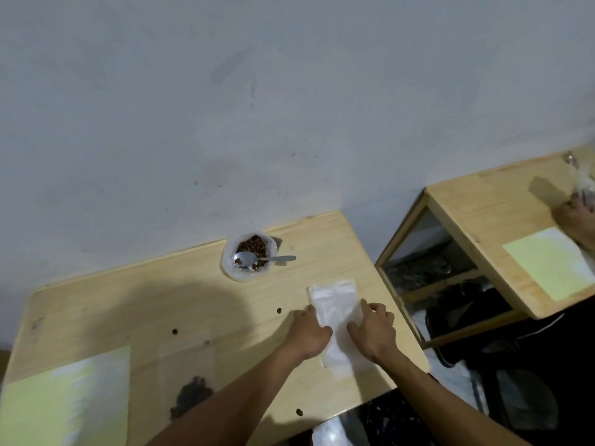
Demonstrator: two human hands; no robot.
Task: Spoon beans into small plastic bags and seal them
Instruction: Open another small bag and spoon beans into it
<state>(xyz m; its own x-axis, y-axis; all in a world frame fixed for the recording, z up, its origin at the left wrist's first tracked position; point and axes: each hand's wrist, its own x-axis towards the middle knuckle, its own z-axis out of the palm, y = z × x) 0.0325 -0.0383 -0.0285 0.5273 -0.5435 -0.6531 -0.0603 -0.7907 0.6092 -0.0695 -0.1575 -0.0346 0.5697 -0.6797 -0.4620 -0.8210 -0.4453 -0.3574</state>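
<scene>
A stack of clear small plastic bags (335, 300) lies flat on the right part of the wooden table (193, 304). My left hand (309, 331) rests with curled fingers on the stack's left edge. My right hand (373, 329) has its fingertips on the right edge. Whether either hand pinches a bag is hidden. At the back, a white bag of brown beans (249, 255) stands open with a metal spoon (257, 259) lying across it. A filled clear bag with dark beans (190, 391) lies flat near the front left.
Loose beans (279, 310) dot the tabletop. A pale green sheet (67, 400) lies at the front left. To the right stands a second wooden table (483, 220) where another person's hand (576, 220) holds a bag. Dark clutter fills the gap between the tables.
</scene>
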